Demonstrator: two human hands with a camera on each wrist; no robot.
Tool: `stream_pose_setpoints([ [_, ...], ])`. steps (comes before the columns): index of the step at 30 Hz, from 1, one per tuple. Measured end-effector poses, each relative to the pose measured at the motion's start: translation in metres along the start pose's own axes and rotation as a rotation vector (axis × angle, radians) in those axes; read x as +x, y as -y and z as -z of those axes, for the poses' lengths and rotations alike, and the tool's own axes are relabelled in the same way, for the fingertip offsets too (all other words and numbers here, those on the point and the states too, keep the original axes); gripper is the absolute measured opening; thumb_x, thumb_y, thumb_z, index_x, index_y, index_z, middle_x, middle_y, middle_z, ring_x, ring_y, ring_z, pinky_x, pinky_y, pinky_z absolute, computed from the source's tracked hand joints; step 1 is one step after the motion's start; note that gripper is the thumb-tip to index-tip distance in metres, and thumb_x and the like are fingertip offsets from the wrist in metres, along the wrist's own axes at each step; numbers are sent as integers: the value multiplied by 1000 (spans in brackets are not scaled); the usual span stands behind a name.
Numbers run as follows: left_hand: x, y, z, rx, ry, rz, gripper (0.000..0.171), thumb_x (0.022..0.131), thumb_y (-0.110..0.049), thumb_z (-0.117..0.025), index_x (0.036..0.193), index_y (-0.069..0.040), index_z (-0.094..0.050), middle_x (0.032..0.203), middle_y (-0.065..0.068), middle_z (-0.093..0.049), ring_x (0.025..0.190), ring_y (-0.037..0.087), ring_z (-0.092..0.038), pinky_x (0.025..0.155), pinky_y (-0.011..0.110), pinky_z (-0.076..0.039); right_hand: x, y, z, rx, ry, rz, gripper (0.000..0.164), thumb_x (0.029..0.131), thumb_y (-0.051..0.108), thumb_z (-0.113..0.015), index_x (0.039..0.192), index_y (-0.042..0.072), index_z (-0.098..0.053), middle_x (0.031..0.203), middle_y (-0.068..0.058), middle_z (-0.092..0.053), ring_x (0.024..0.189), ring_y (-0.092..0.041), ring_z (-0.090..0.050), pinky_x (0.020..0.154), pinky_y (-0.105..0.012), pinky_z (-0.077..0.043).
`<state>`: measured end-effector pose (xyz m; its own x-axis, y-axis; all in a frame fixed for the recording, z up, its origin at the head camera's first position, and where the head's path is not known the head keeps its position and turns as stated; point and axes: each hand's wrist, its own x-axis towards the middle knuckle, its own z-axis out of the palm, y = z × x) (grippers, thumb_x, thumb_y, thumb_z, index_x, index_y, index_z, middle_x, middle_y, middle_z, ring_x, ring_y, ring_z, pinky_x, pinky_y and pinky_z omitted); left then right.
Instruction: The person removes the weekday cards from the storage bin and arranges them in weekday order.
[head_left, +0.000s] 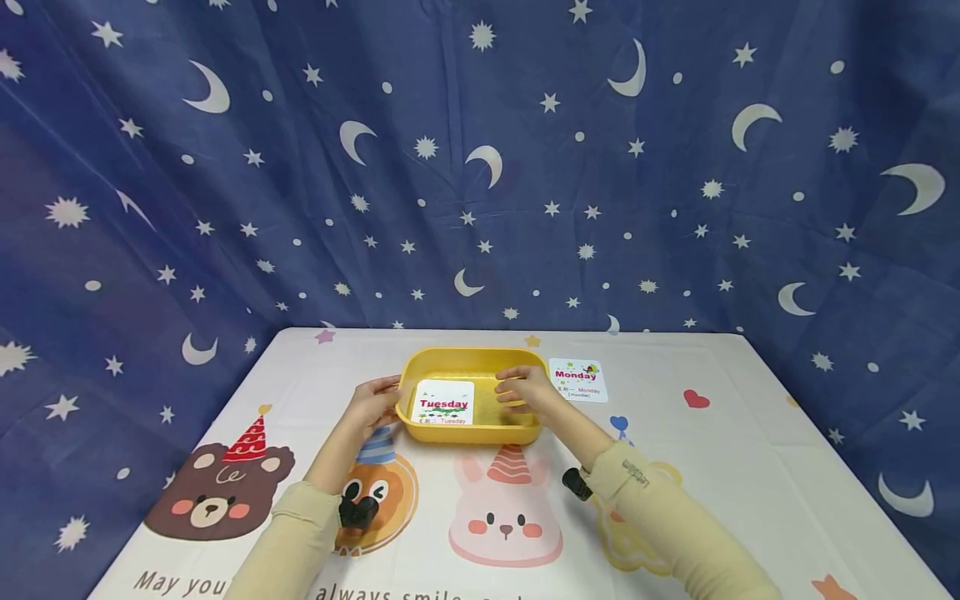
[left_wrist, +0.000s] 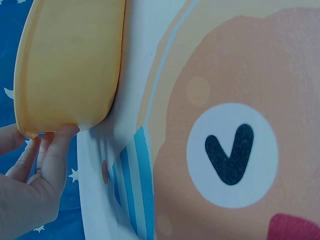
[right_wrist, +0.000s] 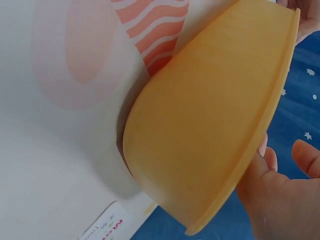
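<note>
A yellow plastic basin [head_left: 468, 434] with rounded corners stands on the table. A white card printed "Tuesday" [head_left: 442, 403] lies in its left half. My left hand [head_left: 373, 406] holds the basin's left end; in the left wrist view its thumb is at the rim and its fingers [left_wrist: 56, 157] touch the outer wall. Over the basin's right side reaches my right hand [head_left: 531, 390], fingers apart and slightly bent, with nothing visible in them. The basin wall hides part of these fingers in the right wrist view. Just right of the basin lies a "Monday" card [head_left: 577, 381].
A white tablecloth [head_left: 675, 442] with cartoon animals covers the table. Behind it hangs a blue curtain [head_left: 420, 208] with moons and stars. A dark wrist device [head_left: 358, 512] sits under the left forearm, another [head_left: 577, 484] by the right sleeve.
</note>
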<state>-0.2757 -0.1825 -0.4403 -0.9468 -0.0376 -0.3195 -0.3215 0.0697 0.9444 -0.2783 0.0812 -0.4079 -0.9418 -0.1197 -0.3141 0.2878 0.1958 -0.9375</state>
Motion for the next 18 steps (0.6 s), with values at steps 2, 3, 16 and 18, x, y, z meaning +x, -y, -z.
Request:
stream_pose_setpoints([
  [2, 0, 0, 0, 1, -2, -3, 45, 95, -2, -47, 139, 4, -40, 133, 25, -46, 79, 14, -60, 74, 29, -59, 0, -1, -2, 2, -6, -6, 32, 91, 5, -55, 122, -5, -55, 106, -18, -65, 101, -35, -63, 91, -46, -53],
  [3, 0, -1, 0, 1, -6, -2, 44, 95, -2, -47, 139, 3, -41, 133, 24, -46, 79, 14, -60, 74, 29, -59, 0, -1, -3, 3, -7, -8, 32, 91, 5, -55, 122, -5, -55, 105, -17, -65, 101, -34, -64, 91, -46, -54],
  [16, 1, 1, 2, 15, -11, 9, 44, 96, -3, -47, 139, 2, -40, 135, 24, -45, 81, 14, -60, 72, 27, -59, 10, -10, -13, 12, 31, -42, 33, 93, 6, -54, 123, -7, -54, 105, -18, -64, 99, -35, -64, 80, -37, -59],
  [18, 0, 1, 2, 13, -11, 8, 45, 95, -3, -47, 139, 2, -40, 135, 24, -45, 81, 14, -60, 72, 27, -59, 12, -10, -15, 11, 28, -49, 33, 93, 7, -54, 123, -7, -54, 106, -19, -64, 98, -35, -64, 78, -36, -59],
])
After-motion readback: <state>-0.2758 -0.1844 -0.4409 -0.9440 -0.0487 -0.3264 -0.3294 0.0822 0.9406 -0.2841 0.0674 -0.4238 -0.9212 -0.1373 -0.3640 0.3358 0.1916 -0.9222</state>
